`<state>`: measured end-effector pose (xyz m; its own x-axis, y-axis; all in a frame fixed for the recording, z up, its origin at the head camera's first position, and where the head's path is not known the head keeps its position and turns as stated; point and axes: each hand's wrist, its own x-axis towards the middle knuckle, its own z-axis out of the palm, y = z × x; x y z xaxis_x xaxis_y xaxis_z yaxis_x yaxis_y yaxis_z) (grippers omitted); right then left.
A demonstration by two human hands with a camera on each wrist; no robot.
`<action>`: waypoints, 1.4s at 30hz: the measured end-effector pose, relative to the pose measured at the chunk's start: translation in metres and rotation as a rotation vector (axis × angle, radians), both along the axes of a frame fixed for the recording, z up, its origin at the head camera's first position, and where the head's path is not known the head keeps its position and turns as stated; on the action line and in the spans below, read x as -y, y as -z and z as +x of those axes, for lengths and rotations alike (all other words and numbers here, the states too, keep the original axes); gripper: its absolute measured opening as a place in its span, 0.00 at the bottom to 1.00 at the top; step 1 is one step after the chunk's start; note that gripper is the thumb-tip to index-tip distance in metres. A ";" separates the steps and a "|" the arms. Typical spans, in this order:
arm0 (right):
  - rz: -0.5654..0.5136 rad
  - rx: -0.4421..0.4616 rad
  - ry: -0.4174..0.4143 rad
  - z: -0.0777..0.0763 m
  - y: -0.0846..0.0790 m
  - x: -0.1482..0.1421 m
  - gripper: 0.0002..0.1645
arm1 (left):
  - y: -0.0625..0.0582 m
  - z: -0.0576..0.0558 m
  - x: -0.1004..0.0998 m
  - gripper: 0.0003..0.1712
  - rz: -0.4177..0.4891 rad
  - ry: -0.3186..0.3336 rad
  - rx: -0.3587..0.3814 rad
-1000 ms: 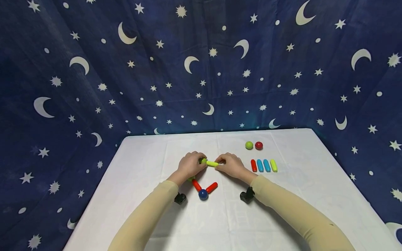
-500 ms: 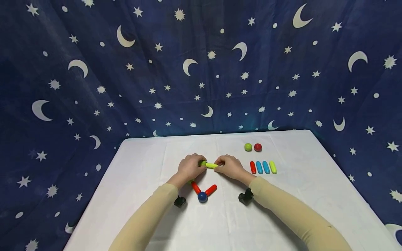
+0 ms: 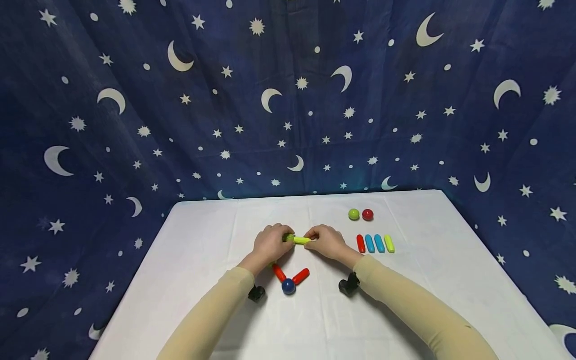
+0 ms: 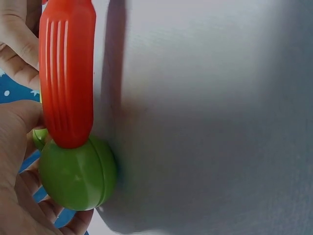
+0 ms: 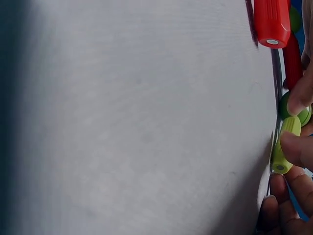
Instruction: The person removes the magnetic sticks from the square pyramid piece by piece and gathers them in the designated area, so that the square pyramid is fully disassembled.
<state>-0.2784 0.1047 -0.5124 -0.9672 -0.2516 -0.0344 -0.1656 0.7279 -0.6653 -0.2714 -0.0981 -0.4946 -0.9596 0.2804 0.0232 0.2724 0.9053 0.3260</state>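
In the head view my left hand (image 3: 270, 243) grips a green ball (image 3: 289, 238). My right hand (image 3: 329, 242) pinches the free end of a yellow-green magnetic rod (image 3: 301, 240), whose other end meets that ball. A red magnetic rod (image 3: 279, 272) runs from under the left hand to a blue ball (image 3: 289, 286), and a second red rod (image 3: 301, 276) slants off the blue ball with a free end. The left wrist view has a second green ball (image 4: 78, 174) beside my left fingers, joined to a red rod (image 4: 67, 73). The left palm hides part of the assembly from above.
At the back right of the white table (image 3: 405, 300) lie a loose green ball (image 3: 354, 214) and a red ball (image 3: 368, 215). Nearer stands a row of rods: one red (image 3: 361, 243), two blue (image 3: 375, 243), one yellow-green (image 3: 389, 243). A starry blue curtain (image 3: 252, 115) rises behind.
The head view has tilted slightly upward, so everything sits a little lower in it. Both hands keep their hold on the ball and the yellow-green rod, with hardly any movement.
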 end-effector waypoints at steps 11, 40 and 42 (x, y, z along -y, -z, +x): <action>0.007 -0.001 -0.012 -0.002 -0.001 0.001 0.08 | 0.000 -0.001 -0.001 0.14 0.006 -0.002 0.009; 0.035 0.023 -0.004 -0.001 -0.005 0.000 0.07 | -0.002 0.001 -0.001 0.15 0.017 -0.005 0.008; 0.046 0.032 -0.006 0.001 -0.008 -0.003 0.07 | -0.002 0.001 -0.001 0.15 0.020 -0.004 0.016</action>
<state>-0.2777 0.1073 -0.5046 -0.9641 -0.2543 -0.0770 -0.1489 0.7572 -0.6360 -0.2704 -0.0974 -0.4924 -0.9610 0.2763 0.0131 0.2634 0.8995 0.3486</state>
